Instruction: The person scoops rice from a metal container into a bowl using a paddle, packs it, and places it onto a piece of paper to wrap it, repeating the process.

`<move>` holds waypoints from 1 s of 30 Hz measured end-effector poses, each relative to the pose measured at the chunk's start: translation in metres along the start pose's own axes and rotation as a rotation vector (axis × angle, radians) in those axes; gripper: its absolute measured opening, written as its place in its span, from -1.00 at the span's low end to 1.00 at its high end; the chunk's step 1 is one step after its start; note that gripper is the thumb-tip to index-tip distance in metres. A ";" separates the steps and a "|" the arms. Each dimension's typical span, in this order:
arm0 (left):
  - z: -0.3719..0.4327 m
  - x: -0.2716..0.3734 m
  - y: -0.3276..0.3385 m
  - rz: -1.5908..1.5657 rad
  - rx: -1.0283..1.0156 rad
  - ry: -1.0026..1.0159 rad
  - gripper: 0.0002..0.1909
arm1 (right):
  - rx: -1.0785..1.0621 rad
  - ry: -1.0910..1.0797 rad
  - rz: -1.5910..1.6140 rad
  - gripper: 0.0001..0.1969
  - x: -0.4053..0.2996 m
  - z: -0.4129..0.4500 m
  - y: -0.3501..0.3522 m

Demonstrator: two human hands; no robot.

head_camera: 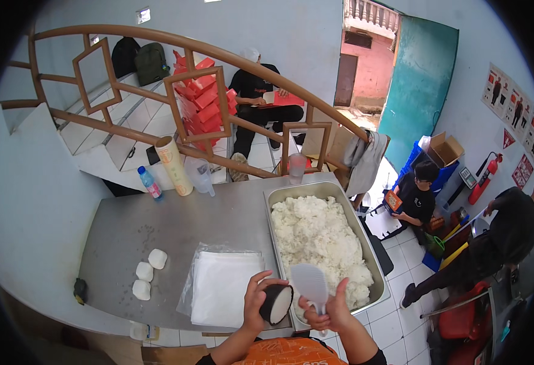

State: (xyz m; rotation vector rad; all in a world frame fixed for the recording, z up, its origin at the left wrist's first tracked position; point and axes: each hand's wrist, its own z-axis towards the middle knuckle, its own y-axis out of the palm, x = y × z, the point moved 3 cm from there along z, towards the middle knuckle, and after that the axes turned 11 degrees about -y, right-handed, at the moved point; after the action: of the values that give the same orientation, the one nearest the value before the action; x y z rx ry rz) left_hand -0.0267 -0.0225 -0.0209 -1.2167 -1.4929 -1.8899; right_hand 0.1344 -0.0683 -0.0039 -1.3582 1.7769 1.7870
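Observation:
My left hand (254,299) grips a small black bowl (267,310), tilted so that the white rice (281,305) packed inside it faces right. In my right hand (330,310) is a translucent white rice paddle (309,280), its blade up over the near edge of a deep steel pan (378,294). Cooked white rice (317,232) is heaped in that pan. Just left of the bowl lies a stack of white paper sheets (225,287) in clear plastic. Several white wrapped bundles (144,271) stand in a row farther left on the steel table (194,212).
At the table's back are a water bottle (150,183), a cardboard tube (174,166), a plastic jug (199,175) and a plastic cup (297,168). A brown railing (253,125) runs behind. One person sits on the stairs with red boxes (205,102); two others are at the right.

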 end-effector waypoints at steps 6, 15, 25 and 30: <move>0.002 0.002 -0.036 -0.298 0.052 -0.088 -0.55 | 0.257 0.015 -0.756 -0.13 0.017 -0.013 -0.079; -0.012 -0.033 -0.058 -0.770 0.064 -0.352 -0.60 | 0.455 -0.645 -0.841 -0.21 0.086 0.055 0.019; -0.063 -0.023 -0.241 1.227 0.223 -0.156 -0.31 | 0.526 -0.353 -0.493 -0.27 0.176 0.173 -0.020; -0.112 -0.065 -0.284 1.456 -0.083 -0.261 -0.35 | 0.304 -0.273 -1.651 -0.25 0.171 0.197 0.032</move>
State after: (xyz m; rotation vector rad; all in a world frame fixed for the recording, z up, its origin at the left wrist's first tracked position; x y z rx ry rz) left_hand -0.2541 -0.0473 -0.2338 -1.8396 -0.2547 -0.7776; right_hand -0.0592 0.0306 -0.1511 -1.4927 0.2899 0.6298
